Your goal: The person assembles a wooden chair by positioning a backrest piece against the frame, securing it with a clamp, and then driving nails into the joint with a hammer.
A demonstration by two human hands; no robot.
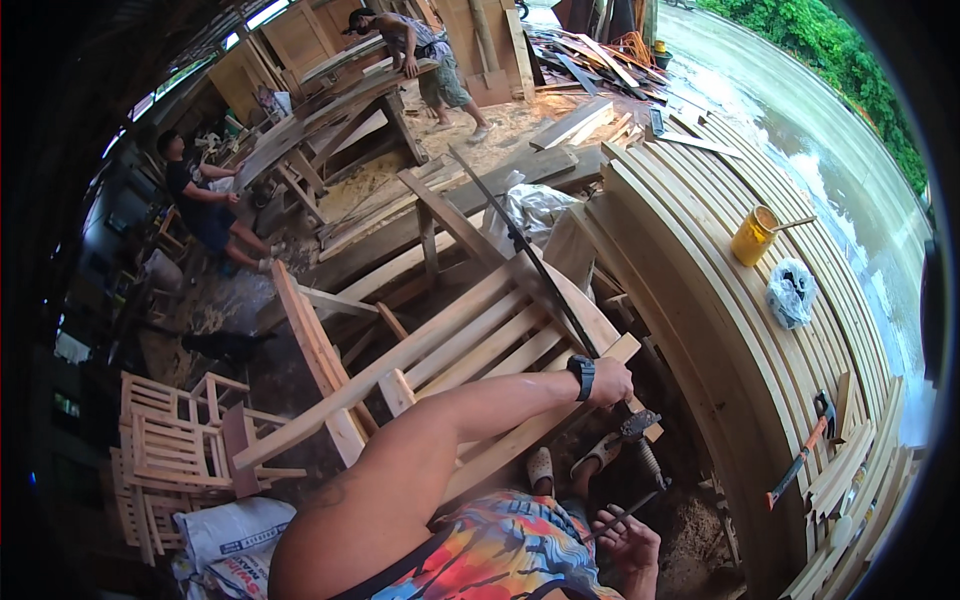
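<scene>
A long dark bar clamp (560, 295) lies diagonally over a slatted wooden frame (480, 340) in front of me. My left hand (608, 383), with a dark watch at its wrist, is closed round the clamp's bar beside the end of a wooden rail (622, 349). Just below that hand are the clamp's metal head (638, 425) and its threaded screw (652, 465). My right hand (632, 543) is at the lower edge, its fingers loosely curled about the screw's thin cross handle (622, 516). Part of the grip is hard to see.
Long boards (720, 250) are stacked at right, carrying a yellow pot (754, 237), a plastic bag (791, 294) and a hammer (803, 455). Slatted pieces (180, 450) stand at left. Two people work farther back, one at a bench (345, 115). A white sack (235, 535) lies near my left arm.
</scene>
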